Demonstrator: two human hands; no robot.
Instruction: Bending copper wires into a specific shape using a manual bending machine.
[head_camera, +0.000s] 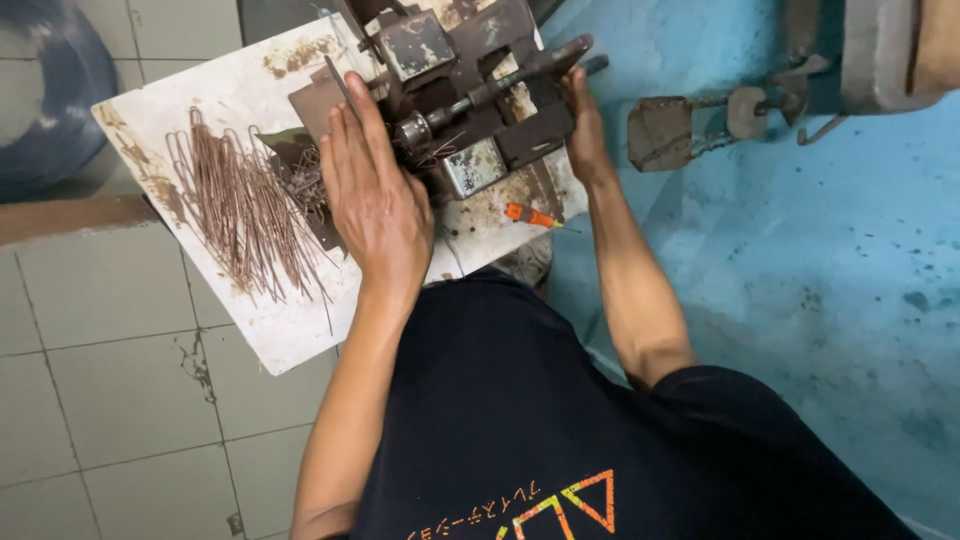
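Head view, looking straight down at a small white worktable (290, 335), stained and chipped, standing on a pale tiled floor (120, 400).

A rusty brown metal bending jig (470, 100) sits on the far right part of the tabletop, built of dark plates and two worn square blocks. A steel lever handle (520, 72) runs across it at a slant, up toward the right.

Left hand (375, 195): laid palm down, fingers straight and together, flat against the jig's left edge. A thin dark wire (340, 82) sticks up past the fingertips. Whether it is pinched under the fingers cannot be told; the hand is not curled round anything.

Right hand (583, 120): at the far end of the lever handle, fingers wrapped over it from the right side. The grip looks closed on the handle, though the fingertips are hidden behind the bar.

A loose heap of copper-coloured wire pieces (240, 205) lies on the table's left half, just beside the left hand and not touching it. A few tangled offcuts (305, 170) sit between the heap and the jig.

A small orange-handled screwdriver (530, 215) lies on the table's near right edge, below the jig.

To the right, a blue-painted floor (800, 260) with a second rusted metal fixture (700, 120) well apart from the table.
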